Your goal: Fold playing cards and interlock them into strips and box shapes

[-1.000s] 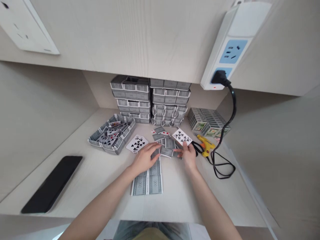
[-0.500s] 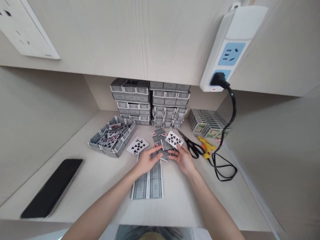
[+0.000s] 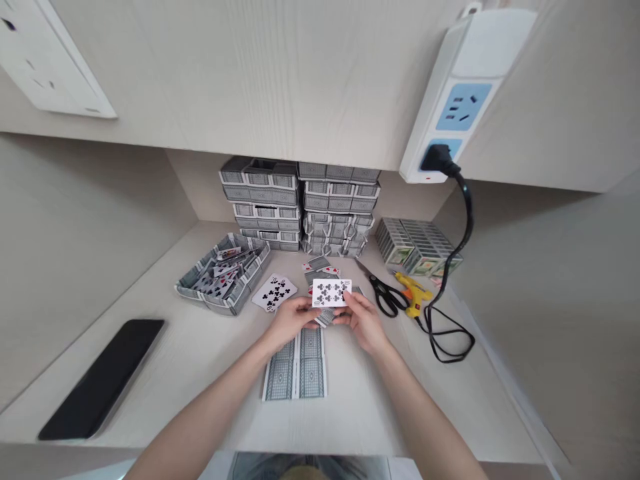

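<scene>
Between my two hands a playing card (image 3: 331, 293), a ten of clubs, lies face up and level above the desk. My left hand (image 3: 293, 319) pinches its left end with thumb and fingers. At its right end my right hand (image 3: 364, 320) grips it, thumb on top. Beneath and behind it are loose cards (image 3: 320, 267), mostly back side up, partly hidden. A panel of joined grey-backed cards (image 3: 296, 370) lies below my left hand. Left of that hand, a pile of club cards (image 3: 275, 292) rests face up.
A card-made tray (image 3: 225, 303) with loose cards stands left, a black phone (image 3: 103, 377) nearer. Stacked card boxes (image 3: 300, 200) rise behind. Scissors (image 3: 387, 297), a yellow glue gun (image 3: 416, 293) with its cable, and packed card decks (image 3: 417, 245) sit right. A power strip (image 3: 460, 100) hangs above.
My right hand has brought the ten of clubs leftward and levelled it. My left hand, which had its fingers apart, has closed on the card's left end.
</scene>
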The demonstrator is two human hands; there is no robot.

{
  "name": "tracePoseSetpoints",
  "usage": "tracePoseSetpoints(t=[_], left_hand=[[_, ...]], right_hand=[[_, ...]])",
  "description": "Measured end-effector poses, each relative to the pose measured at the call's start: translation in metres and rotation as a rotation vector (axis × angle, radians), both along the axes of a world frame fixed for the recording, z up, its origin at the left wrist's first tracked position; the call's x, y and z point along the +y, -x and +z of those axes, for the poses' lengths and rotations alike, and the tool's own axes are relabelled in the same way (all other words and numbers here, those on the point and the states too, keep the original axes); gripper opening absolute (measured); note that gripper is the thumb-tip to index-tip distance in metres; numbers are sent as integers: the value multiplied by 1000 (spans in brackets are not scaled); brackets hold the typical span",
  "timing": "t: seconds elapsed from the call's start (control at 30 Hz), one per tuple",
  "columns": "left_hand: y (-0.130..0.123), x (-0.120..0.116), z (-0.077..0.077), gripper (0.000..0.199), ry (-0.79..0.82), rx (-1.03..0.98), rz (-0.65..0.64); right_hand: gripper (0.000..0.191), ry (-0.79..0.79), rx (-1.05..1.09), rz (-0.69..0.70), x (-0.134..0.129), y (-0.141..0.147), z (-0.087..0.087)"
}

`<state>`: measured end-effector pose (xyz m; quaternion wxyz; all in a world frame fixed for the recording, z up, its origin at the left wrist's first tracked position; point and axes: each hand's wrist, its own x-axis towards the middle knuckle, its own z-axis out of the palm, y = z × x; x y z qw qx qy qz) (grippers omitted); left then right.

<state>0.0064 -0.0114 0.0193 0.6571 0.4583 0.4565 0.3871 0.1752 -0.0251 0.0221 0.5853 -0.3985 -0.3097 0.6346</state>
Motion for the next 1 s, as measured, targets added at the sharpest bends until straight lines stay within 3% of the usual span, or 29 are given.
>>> tracePoseSetpoints(t=[0.13, 0.4, 0.5, 0.7, 0.9, 1.0], left_hand=[[6, 4, 6, 21, 30, -104, 96], [13, 10, 13, 25, 63, -187, 156], [13, 9, 13, 26, 50, -195, 144], [12, 9, 13, 27, 44, -187, 127], [15, 12, 13, 25, 30, -188, 169], [16, 12, 13, 25, 39, -182, 162]], right_hand=[[28, -7, 0, -141, 4, -6, -3], [33, -34, -20, -197, 6, -8, -2], [34, -47, -60, -177, 5, -6, -1], [36, -75, -241, -10, -2, 4, 2], [36, -115, -256, -159, 0, 0, 3], [36, -108, -237, -167, 1, -2, 4]])
